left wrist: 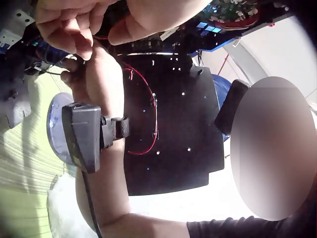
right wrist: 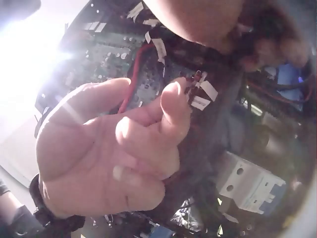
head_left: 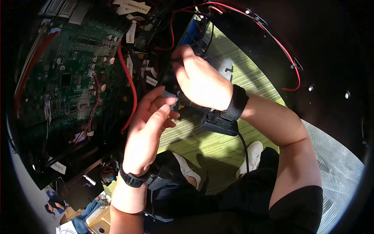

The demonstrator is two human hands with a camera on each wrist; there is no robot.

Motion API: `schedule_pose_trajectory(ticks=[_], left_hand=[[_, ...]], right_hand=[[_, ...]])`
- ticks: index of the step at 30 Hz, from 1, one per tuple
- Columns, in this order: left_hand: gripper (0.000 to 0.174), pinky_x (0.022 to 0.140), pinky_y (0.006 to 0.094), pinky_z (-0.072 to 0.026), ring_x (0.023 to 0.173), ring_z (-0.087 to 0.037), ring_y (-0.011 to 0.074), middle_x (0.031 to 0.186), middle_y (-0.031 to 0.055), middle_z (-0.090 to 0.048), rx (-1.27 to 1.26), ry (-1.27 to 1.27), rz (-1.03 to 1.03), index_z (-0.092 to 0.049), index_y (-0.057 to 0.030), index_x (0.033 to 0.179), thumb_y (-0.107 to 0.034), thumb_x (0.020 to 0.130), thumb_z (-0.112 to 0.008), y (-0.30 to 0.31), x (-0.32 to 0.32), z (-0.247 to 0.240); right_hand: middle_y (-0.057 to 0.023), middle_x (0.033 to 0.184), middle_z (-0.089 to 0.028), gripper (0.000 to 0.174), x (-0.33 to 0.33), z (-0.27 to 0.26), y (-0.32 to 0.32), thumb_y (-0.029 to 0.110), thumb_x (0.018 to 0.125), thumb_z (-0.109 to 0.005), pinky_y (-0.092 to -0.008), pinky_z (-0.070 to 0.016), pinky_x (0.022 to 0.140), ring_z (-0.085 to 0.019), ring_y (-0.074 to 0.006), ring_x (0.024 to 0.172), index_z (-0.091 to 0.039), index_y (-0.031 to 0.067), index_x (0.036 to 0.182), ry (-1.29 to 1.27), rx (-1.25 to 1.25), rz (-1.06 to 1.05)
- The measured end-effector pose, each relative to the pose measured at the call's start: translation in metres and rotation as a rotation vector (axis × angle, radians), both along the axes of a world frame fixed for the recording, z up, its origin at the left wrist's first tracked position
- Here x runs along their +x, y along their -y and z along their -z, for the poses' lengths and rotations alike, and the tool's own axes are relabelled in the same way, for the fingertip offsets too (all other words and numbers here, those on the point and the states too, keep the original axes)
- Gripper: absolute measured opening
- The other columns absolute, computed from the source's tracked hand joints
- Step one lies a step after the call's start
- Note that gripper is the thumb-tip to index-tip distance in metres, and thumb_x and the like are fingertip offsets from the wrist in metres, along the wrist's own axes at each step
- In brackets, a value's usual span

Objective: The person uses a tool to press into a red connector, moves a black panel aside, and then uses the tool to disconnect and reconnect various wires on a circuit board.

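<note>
My left hand [head_left: 146, 126] is raised beside the open electronics cabinet, palm up and fingers loosely bent. Nothing shows between its thumb and fingers in the right wrist view, where the palm [right wrist: 109, 153] faces the camera. Just past its fingertips in the head view is a small grey piece [head_left: 168, 94]. My right hand [head_left: 202, 82] reaches in among dark cables, its fingers bent beside a blue panel [head_left: 189, 32]. Those fingers [right wrist: 265, 52] lie in shadow in the right wrist view, and I cannot tell what they hold.
A green circuit board [head_left: 78, 74] fills the left side, with a thick red cable [head_left: 128, 89] along it. White labels [head_left: 131, 33] hang from the wiring. A black panel [head_left: 323, 50] with a red wire stands at right. Below are green carpet [head_left: 218, 146] and white shoes [head_left: 255, 154].
</note>
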State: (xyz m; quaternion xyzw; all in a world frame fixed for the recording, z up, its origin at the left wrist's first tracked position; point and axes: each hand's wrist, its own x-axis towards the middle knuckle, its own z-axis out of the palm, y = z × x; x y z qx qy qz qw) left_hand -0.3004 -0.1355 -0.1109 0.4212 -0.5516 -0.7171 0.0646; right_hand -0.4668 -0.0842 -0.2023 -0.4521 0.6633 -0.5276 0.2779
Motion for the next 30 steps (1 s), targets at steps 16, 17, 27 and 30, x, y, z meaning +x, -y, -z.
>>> schedule_pose_trajectory(ticks=[16, 17, 27, 30], left_hand=[[0.033, 0.092, 0.0395, -0.0516, 0.109, -0.062, 0.0301, 0.117, 0.0197, -0.063, 0.607, -0.192, -0.159, -0.053, -0.0033, 0.109, -0.034, 0.104, -0.042, -0.011, -0.023, 0.017], [0.031, 0.081, 0.0379, -0.0544, 0.094, -0.065, 0.0264, 0.101, 0.0129, -0.065, 0.596, -0.219, -0.191, -0.054, -0.0029, 0.109, -0.032, 0.104, -0.044, -0.013, -0.022, 0.019], [0.027, 0.077, 0.0347, -0.0502, 0.075, -0.055, 0.0172, 0.084, 0.0036, -0.056, 0.843, -0.250, -0.083, -0.056, -0.0042, 0.105, -0.029, 0.104, -0.045, -0.013, -0.025, 0.027], [0.026, 0.079, 0.0350, -0.0486, 0.078, -0.053, 0.0177, 0.085, 0.0037, -0.056, 0.916, -0.286, -0.073, -0.055, -0.0054, 0.103, -0.029, 0.104, -0.046, -0.009, -0.023, 0.030]], right_hand=[[-0.0160, 0.082, -0.065, 0.033, 0.025, -0.153, -0.112, 0.015, 0.086, -0.068, -0.0360, -0.0518, 0.059, -0.065, -0.0313, 0.066, -0.057, 0.0002, 0.114, -0.444, 0.413, -0.160], [-0.0154, 0.084, -0.066, 0.034, 0.020, -0.174, -0.128, 0.015, 0.085, -0.070, -0.0349, -0.0528, 0.059, -0.066, -0.0305, 0.067, -0.060, 0.0009, 0.114, -0.427, 0.370, -0.182], [-0.0129, 0.094, -0.068, 0.037, 0.076, -0.276, -0.269, 0.021, 0.089, -0.069, -0.0267, -0.0541, 0.070, -0.066, -0.0130, 0.080, -0.058, -0.0007, 0.118, 0.457, 0.984, 0.684], [-0.0202, 0.103, -0.068, 0.048, 0.114, -0.225, -0.361, 0.029, 0.091, -0.066, -0.0352, -0.0544, 0.073, -0.068, -0.0264, 0.091, -0.052, -0.0022, 0.125, 0.364, 1.457, 0.578]])
